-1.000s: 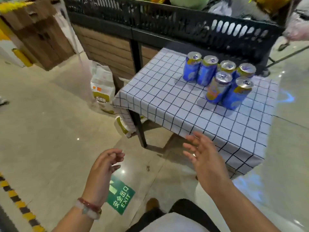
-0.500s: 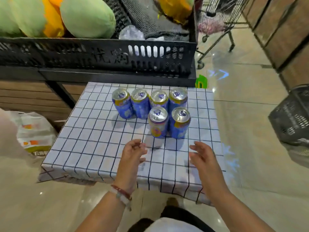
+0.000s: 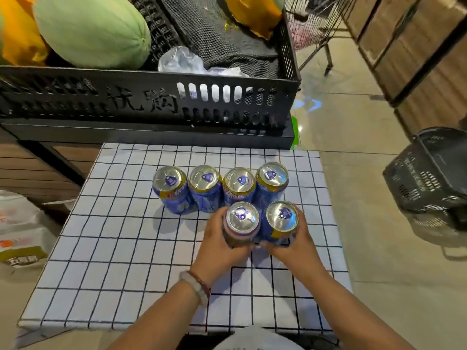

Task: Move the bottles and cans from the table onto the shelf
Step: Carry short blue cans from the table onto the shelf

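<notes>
Several blue cans with silver tops stand on a small table with a white grid cloth (image 3: 121, 248). Behind the two front cans stands a row of several more cans (image 3: 206, 188). My left hand (image 3: 217, 246) is wrapped around the front left can (image 3: 242, 221). My right hand (image 3: 295, 245) grips the front right can (image 3: 281, 218). Both held cans stand upright, side by side and touching. A black display shelf (image 3: 151, 104) runs along the table's far edge.
The shelf's black crate holds a green melon (image 3: 93, 31), clear plastic wrap (image 3: 182, 60) and black netting. A black shopping basket (image 3: 429, 173) sits on the floor at the right. A white sack (image 3: 17, 236) lies at the left. Wooden panels line the far right.
Both hands have moved forward from the table's near edge and closed on the two front cans. The camera has come closer to the table.
</notes>
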